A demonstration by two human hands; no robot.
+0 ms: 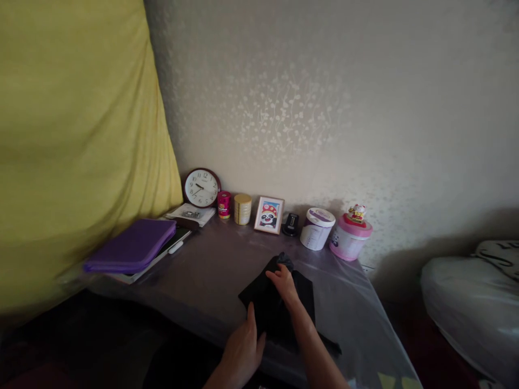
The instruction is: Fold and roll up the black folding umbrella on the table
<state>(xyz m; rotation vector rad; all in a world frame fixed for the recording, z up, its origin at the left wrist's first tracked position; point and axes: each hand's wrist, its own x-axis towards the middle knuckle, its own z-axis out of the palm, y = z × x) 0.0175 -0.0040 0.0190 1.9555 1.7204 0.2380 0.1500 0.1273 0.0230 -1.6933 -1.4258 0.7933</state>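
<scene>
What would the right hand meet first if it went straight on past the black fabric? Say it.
Probably the panda picture frame, standing ahead across the table; depth is hard to judge.

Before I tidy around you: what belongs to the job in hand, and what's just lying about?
In use: black cloth, right hand on top, left hand at its edge.
Lying about, apparently: clock, purple folder, red can, yellow tin, picture frame, white tub, pink tub, figurine.

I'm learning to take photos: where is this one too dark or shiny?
Head view: the black thing is so dark its folds mostly vanish, and the lower left corner is murky; same head view: the leafy wall shines in its middle.
</scene>
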